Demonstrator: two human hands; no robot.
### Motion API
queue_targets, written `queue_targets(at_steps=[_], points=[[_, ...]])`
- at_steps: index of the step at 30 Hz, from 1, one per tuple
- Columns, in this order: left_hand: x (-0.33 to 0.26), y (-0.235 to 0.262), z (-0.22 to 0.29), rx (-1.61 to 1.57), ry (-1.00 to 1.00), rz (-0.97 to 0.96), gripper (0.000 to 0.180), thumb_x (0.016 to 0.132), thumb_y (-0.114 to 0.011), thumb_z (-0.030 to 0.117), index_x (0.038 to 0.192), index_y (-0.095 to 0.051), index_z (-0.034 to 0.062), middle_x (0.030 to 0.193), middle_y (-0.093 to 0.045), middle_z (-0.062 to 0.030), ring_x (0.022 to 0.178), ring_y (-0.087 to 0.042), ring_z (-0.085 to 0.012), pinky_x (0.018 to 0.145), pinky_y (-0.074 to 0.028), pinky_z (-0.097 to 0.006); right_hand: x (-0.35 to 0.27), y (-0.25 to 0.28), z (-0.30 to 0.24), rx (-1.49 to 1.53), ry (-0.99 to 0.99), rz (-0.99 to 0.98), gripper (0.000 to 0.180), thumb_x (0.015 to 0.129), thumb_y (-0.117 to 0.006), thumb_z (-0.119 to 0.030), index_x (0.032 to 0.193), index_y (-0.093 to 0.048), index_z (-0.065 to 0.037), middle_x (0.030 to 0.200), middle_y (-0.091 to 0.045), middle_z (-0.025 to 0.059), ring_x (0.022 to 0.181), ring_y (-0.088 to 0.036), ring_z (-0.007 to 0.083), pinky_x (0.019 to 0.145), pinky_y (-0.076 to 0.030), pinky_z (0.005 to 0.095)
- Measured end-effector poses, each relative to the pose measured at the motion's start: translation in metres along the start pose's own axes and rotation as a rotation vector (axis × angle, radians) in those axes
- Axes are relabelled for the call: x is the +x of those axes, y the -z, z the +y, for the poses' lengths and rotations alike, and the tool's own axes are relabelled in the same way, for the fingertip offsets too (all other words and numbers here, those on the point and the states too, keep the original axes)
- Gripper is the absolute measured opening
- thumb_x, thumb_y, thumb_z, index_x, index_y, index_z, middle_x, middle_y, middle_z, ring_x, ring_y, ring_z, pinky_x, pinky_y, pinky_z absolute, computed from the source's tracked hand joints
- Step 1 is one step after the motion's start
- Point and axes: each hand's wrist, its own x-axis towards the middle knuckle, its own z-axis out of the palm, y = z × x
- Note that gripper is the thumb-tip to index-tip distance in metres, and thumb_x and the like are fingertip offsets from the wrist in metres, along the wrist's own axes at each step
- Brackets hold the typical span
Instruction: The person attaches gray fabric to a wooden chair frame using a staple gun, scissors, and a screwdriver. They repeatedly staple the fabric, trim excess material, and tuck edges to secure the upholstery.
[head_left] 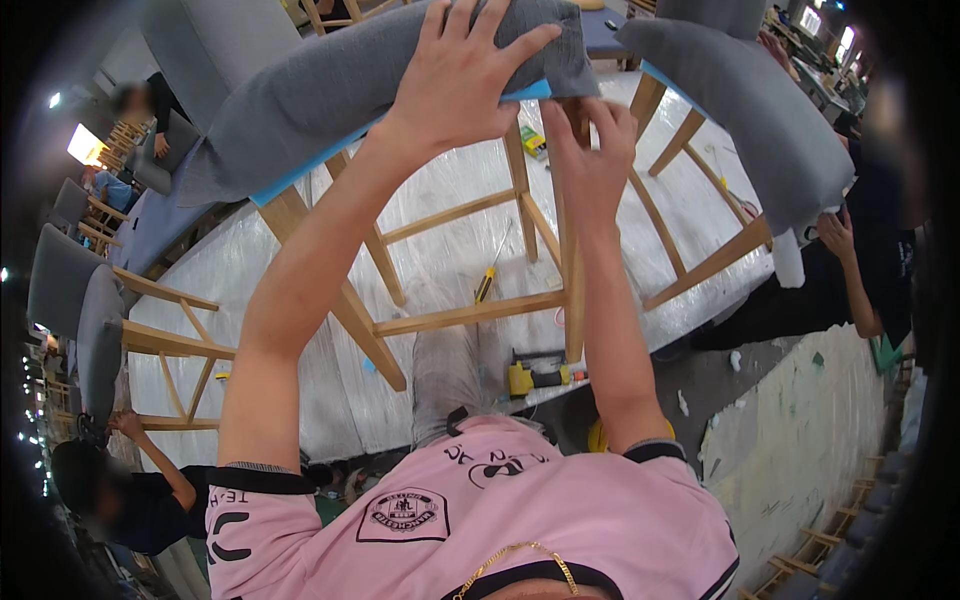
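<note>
— Grey cloth on that chair seat [330, 90], is it? Where does it sit?

— Up at twelve o'clock, stretching toward ten. It is padded, with a blue strip along its lower edge, and it rests on a pale wooden chair frame [470, 315] whose legs and rungs run down toward six o'clock.

— And the left hand [465, 75]?

— Laid flat on the grey padding, fingers [520, 40] spread wide and pressing on the cloth; it is not clenched around anything.

— The right hand [590, 150]?

— Just beside it at one o'clock, below the seat edge, its fingers curled at the top of one wooden leg [572, 280]. Whether they actually pinch something small there, I cannot tell.

— What lies underneath?

— A tabletop [700, 210] wrapped in clear plastic sheet. On it, near the centre, a yellow-handled screwdriver [487, 280]; toward six o'clock, at the tabletop's edge, a yellow power drill [535, 377].

— Anything else close by?

— A second grey chair [740, 110] at two o'clock, with another person's hand [835, 232] by its leg at three o'clock. More chairs [90, 320] stand at nine o'clock.
</note>
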Motion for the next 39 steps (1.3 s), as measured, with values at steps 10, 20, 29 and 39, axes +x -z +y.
queue_targets(at_steps=[10, 20, 29, 39], points=[[-0.002, 0.007, 0.02, -0.036, 0.006, 0.003, 0.085, 0.068, -0.075, 0.018, 0.149, -0.05, 0.0189, 0.151, -0.039, -0.0272, 0.138, -0.036, -0.0461, 0.119, -0.025, -0.058, 0.014, 0.034, -0.016, 0.135, -0.115, -0.33, 0.015, 0.086, -0.077, -0.012, 0.094, -0.073, 0.001, 0.08, -0.065, 0.0086, 0.07, -0.06, 0.0176, 0.065, -0.048, 0.0315], [-0.001, 0.036, 0.026, 0.009, -0.06, -0.108, 0.077, 0.078, -0.075, 0.034, 0.148, -0.051, 0.0152, 0.149, -0.042, -0.0282, 0.136, -0.041, -0.0469, 0.117, -0.031, -0.056, -0.053, 0.013, -0.051, 0.884, -0.708, -0.396, 0.062, 0.103, -0.06, -0.054, 0.132, -0.053, 0.001, 0.113, -0.065, 0.0089, 0.081, -0.065, 0.0191, 0.067, -0.055, 0.0302], [0.06, 0.029, -0.001, -0.237, 0.105, -0.245, 0.071, 0.097, -0.06, 0.051, 0.143, -0.052, -0.0029, 0.127, -0.064, -0.0257, 0.126, -0.058, -0.0403, 0.105, -0.046, -0.046, -0.032, -0.061, -0.05, 1.195, -0.689, 0.157, 0.049, 0.106, -0.052, -0.053, 0.098, -0.057, -0.005, 0.084, -0.06, 0.0032, 0.059, -0.054, 0.0101, 0.051, -0.044, 0.0253], [0.04, 0.029, -0.007, -0.101, -0.367, -0.159, 0.085, 0.081, -0.073, 0.062, 0.141, -0.052, 0.0051, 0.15, -0.046, -0.0255, 0.138, -0.046, -0.0443, 0.112, -0.04, -0.053, -0.048, -0.006, -0.047, 0.625, -0.393, 0.018, 0.026, 0.101, -0.065, -0.009, 0.125, -0.066, 0.002, 0.09, -0.064, 0.0036, 0.07, -0.061, 0.0095, 0.063, -0.05, 0.025]])
